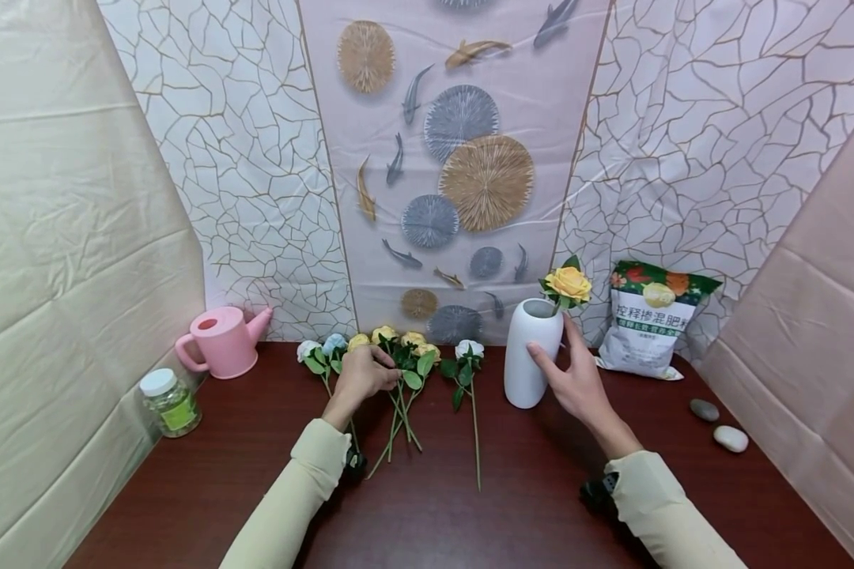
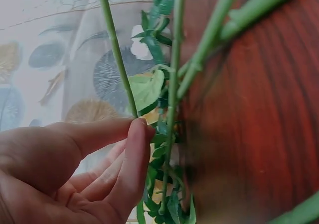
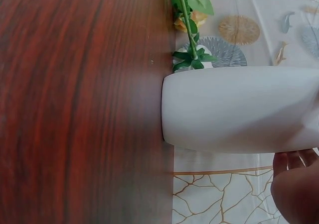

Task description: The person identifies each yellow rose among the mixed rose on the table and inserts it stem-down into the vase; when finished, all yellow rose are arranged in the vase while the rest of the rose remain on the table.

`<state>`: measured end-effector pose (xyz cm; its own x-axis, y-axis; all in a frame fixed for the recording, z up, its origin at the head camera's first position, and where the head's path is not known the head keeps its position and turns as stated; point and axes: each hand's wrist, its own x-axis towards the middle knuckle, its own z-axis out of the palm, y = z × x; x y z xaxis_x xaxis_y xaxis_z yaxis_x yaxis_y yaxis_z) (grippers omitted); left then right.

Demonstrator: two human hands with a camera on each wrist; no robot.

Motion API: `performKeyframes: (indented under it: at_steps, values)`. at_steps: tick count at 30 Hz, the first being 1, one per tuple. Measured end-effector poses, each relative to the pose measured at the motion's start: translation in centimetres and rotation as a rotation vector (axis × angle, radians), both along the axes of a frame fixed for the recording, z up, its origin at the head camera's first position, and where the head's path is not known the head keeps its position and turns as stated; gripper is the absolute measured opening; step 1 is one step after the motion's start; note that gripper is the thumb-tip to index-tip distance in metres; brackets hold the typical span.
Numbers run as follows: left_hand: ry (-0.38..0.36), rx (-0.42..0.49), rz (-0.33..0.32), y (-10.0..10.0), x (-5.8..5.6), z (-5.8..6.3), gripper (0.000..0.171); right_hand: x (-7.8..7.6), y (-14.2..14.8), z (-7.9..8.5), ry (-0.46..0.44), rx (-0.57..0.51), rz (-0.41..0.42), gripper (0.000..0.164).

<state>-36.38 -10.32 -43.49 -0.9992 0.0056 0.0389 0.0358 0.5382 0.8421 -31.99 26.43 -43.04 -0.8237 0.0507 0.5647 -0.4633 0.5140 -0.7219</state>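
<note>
My left hand (image 1: 365, 374) pinches the green stem (image 2: 117, 57) of a rose between thumb and forefinger, among the flowers at the back of the table. Its bloom is hard to tell from the others. Yellow roses (image 1: 413, 340) cluster beyond the fingers, their stems (image 1: 404, 423) crossing toward me. My right hand (image 1: 575, 378) holds the upright white vase (image 1: 523, 367), thumb on its front and fingers along its right side. One yellow rose (image 1: 569, 284) stands in the vase, leaning right over the rim. In the right wrist view the vase's base meets the tabletop.
A white rose (image 1: 470, 349) lies between flowers and vase. White and blue blooms (image 1: 334, 344) lie left. A pink watering can (image 1: 224, 344) and a lidded jar (image 1: 172, 403) stand far left. A fertilizer bag (image 1: 648, 320) and two stones (image 1: 730, 438) are at the right.
</note>
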Motion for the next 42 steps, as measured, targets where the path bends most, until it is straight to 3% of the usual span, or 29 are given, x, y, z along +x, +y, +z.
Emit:
performKeyframes:
  at_steps: [9,19,25,31,38,42]
  values:
    - [0.017,0.146,-0.049,0.0,0.1,0.7,0.025,-0.2,0.0,-0.2,0.003,-0.007,0.004,0.076]
    - [0.114,0.252,-0.099,0.2,0.3,1.2,0.035,-0.1,0.0,-0.2,-0.01,-0.015,0.016,0.075]
    - [0.219,0.264,-0.109,0.7,0.4,1.7,0.038,-0.1,0.0,-0.1,-0.001,-0.017,0.016,0.075]
    - [0.312,0.276,-0.089,1.5,0.9,2.5,0.023,0.1,-0.2,0.2,0.004,-0.019,0.024,0.077]
    - [0.491,0.21,-0.054,2.4,1.3,3.3,0.019,0.2,-0.2,0.3,-0.002,-0.018,0.022,0.079]
    - [0.577,0.219,-0.045,3.0,1.7,3.7,0.018,0.0,-0.1,0.1,0.002,-0.02,0.021,0.078]
